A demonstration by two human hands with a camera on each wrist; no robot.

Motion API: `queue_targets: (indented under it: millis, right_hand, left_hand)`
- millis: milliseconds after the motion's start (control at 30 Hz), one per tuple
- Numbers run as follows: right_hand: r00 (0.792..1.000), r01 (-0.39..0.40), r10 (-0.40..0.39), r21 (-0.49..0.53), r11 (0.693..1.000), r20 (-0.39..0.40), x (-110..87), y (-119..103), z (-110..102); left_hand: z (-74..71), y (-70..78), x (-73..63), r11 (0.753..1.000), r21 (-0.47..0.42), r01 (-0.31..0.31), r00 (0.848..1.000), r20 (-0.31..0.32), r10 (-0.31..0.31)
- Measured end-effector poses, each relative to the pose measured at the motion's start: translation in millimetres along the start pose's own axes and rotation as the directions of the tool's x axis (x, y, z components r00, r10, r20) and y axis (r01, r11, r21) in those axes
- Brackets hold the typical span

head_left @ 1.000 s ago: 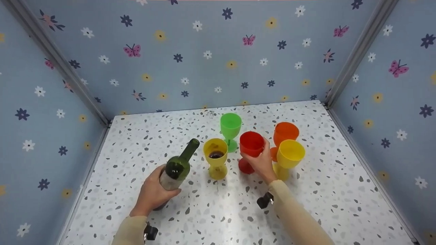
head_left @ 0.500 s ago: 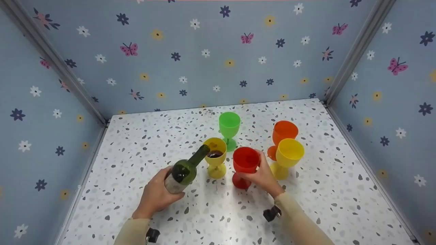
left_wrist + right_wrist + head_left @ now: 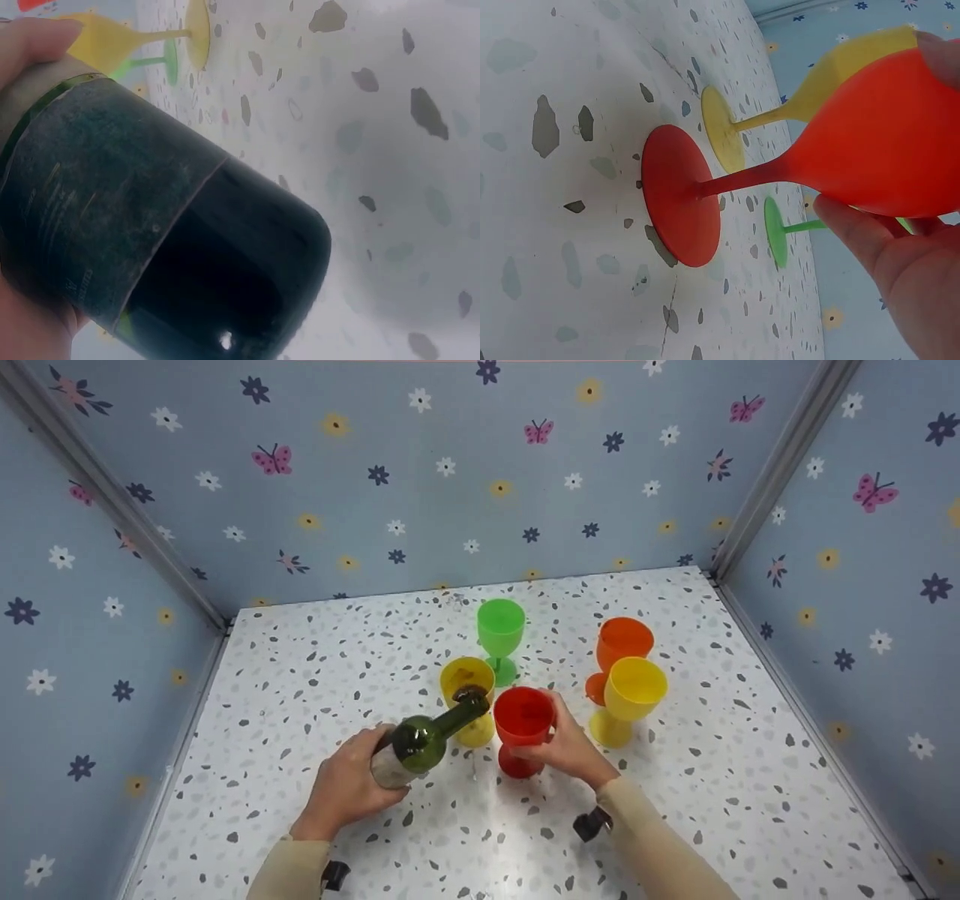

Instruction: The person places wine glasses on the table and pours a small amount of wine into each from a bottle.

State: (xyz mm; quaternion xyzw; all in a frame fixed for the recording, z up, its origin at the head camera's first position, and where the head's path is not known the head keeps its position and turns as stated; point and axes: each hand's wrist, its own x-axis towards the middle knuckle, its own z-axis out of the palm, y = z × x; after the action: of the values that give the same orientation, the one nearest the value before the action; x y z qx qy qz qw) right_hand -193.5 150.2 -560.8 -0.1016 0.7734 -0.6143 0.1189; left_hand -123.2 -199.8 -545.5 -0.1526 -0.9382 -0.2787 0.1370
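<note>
A green glass wine bottle [image 3: 421, 742] is gripped round its body by my left hand [image 3: 346, 784]. It leans to the right, its neck passing in front of the left yellow goblet [image 3: 448, 681] and its mouth close to the rim of a red goblet [image 3: 523, 720]. My right hand [image 3: 571, 746] holds the red goblet by its bowl; in the right wrist view its round foot [image 3: 679, 196] is near or on the tabletop, which I cannot tell. Dark liquid shows inside the left yellow goblet. The dark-labelled lower part of the bottle [image 3: 225, 255] fills much of the left wrist view.
A green goblet [image 3: 501, 624] stands behind the left yellow one. To the right are an orange goblet [image 3: 625, 641] and a second yellow goblet [image 3: 634, 690], close together. Flowered panels [image 3: 375, 510] wall in the speckled white tabletop [image 3: 300, 660].
The bottle has moved right and tipped further, its mouth now near the red goblet. My right hand has brought the red goblet left and nearer to me.
</note>
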Motion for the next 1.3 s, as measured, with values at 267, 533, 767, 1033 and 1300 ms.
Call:
queue_targets:
  millis: [267, 533, 767, 1033, 1300]
  right_hand:
    - [0.999, 0.008, -0.009, 0.007, 1.0, 0.038, 0.5, -2.5, 2.1]
    - [0.996, 0.054, -0.054, 0.001, 0.999, 0.069, 0.7, -0.8, 0.8]
    - [0.993, 0.081, -0.081, 0.008, 0.997, 0.088, 0.9, -0.5, -0.8]
    - [0.987, 0.131, -0.134, 0.041, 0.991, 0.088, -1.2, -3.2, -6.7]
    - [0.986, 0.151, -0.155, 0.064, 0.986, 0.066, -4.1, -8.8, -12.5]
  left_hand:
    - [-5.0, 0.8, 5.0, 0.997, 0.068, -0.047, 0.998, 0.039, 0.044]
    - [-9.5, 5.0, 9.7, 0.992, 0.112, -0.061, 0.996, 0.072, 0.053]
    - [-10.7, 6.2, 12.9, 0.991, 0.114, -0.073, 0.994, 0.088, 0.063]
    - [-8.8, 6.9, 13.7, 0.991, 0.103, -0.085, 0.993, 0.09, 0.076]
    - [-9.2, 9.2, 15.7, 0.991, 0.104, -0.087, 0.993, 0.089, 0.078]
